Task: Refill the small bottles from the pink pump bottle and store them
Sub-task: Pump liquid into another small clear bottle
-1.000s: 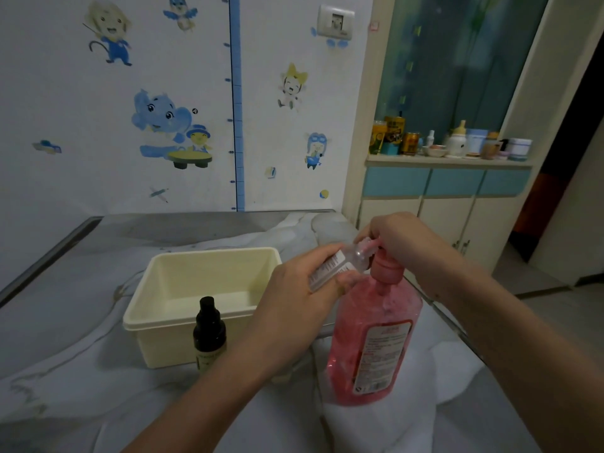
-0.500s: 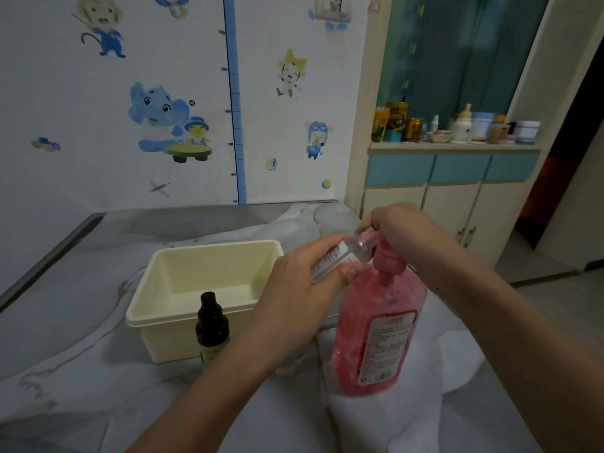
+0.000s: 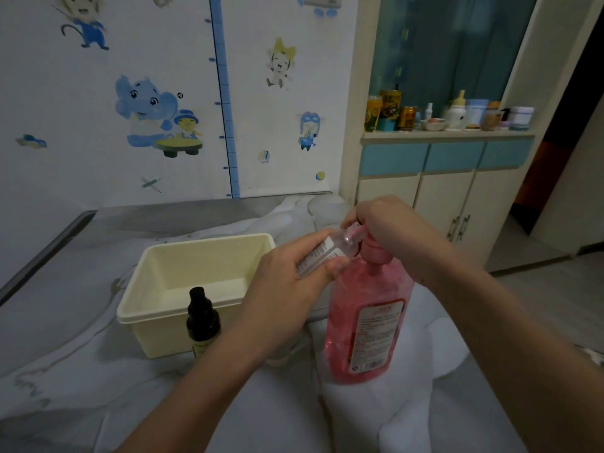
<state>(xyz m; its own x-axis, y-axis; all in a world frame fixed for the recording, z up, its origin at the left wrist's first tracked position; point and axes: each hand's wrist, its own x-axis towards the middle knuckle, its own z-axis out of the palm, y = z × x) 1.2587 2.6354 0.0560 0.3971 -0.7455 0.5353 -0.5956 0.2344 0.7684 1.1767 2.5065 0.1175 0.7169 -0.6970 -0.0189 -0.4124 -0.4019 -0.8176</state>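
A tall pink pump bottle (image 3: 369,325) stands upright on the white cloth at centre right. My right hand (image 3: 389,227) lies over its pump head, pressing on it. My left hand (image 3: 287,289) grips a small clear bottle (image 3: 327,253) with a white label, tilted so its mouth meets the pump spout. A small dark bottle (image 3: 202,318) with a black cap stands upright in front of the cream plastic box (image 3: 157,308), which looks empty inside.
The white cloth (image 3: 98,387) covers a grey table against a wall with cartoon stickers. The table's right edge drops to the floor. A cabinet (image 3: 444,197) at back right carries cans, jars and a feeding bottle.
Both hands and the two bottles keep the same hold. The pump head sits slightly lower under my right hand, and the camera has drifted a little.
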